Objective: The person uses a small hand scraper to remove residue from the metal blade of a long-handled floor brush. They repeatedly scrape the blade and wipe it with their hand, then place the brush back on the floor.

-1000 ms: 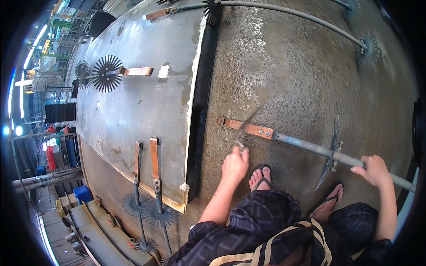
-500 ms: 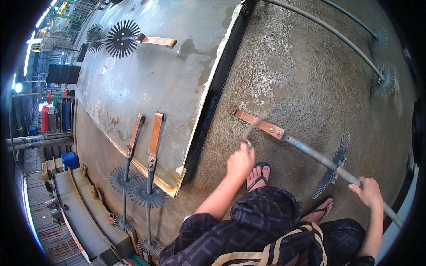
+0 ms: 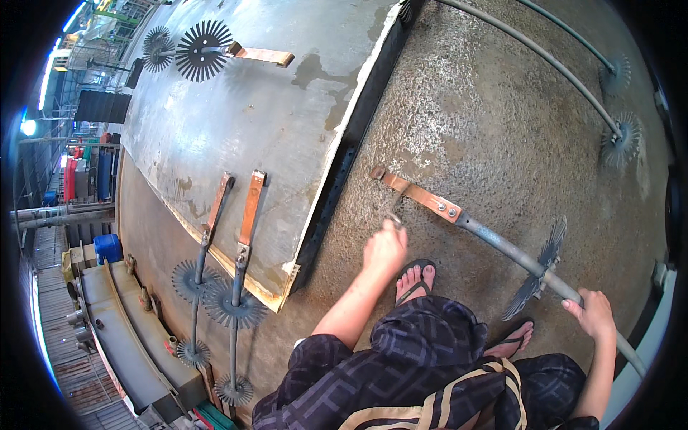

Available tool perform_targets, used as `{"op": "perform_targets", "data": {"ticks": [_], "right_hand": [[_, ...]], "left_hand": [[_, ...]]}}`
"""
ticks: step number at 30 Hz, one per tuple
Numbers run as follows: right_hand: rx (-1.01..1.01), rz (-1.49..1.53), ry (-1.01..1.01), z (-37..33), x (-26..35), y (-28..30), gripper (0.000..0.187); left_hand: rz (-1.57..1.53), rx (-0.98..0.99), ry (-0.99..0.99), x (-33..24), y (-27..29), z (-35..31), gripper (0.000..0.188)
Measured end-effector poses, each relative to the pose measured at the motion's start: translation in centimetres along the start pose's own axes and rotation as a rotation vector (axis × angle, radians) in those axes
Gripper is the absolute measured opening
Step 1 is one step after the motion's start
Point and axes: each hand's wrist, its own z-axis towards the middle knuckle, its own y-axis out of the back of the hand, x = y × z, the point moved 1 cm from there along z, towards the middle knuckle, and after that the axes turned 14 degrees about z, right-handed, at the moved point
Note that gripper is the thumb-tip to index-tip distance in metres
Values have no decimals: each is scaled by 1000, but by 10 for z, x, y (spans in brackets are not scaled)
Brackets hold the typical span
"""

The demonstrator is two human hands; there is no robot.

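Observation:
My right hand point(image 3: 591, 314) is wrapped around a grey metal rod point(image 3: 502, 249) that slants over the floor. A slotted, finned disc point(image 3: 542, 271) sits on the rod just ahead of that hand. Bolted to its far end is a flat copper bar point(image 3: 428, 201) with a bent tip. My left hand point(image 3: 385, 249) is closed on a thin grey-brown hand tool point(image 3: 400, 203), blurred by motion, whose exact kind I cannot make out. Its far end reaches the copper bar, and I cannot tell whether they touch.
Left of me is a metal-topped table point(image 3: 236, 129) with a pale edge. Another finned disc point(image 3: 204, 50) with a copper bar lies there. Two similar rods with copper bars point(image 3: 252, 208) lean on its near edge. More rods point(image 3: 552, 54) stretch across the far right. A long tank point(image 3: 129, 337) stands lower left.
My left hand has shifted slightly left and toward me, and its tool has swung left along the copper bar. My right hand keeps its hold on the rod. The whole view has shifted slightly.

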Motion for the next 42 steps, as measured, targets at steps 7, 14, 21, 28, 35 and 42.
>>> {"op": "perform_targets", "data": {"ticks": [7, 14, 21, 28, 35, 42], "right_hand": [[-2, -4, 22, 1, 5, 4, 58], [-8, 14, 32, -1, 3, 3, 60], [23, 19, 9, -2, 4, 4, 61], [13, 41, 14, 0, -1, 4, 62], [20, 32, 34, 1, -2, 3, 63], [24, 56, 23, -1, -3, 1, 63]], "left_hand": [[-8, -27, 27, 5, 0, 12, 39], [7, -99, 49, 11, 3, 30, 38], [29, -48, 42, 5, -3, 22, 38], [48, 0, -36, -7, 1, 5, 40], [71, 11, -78, -18, -6, -6, 40], [15, -38, -81, -14, -10, 0, 40]]}}
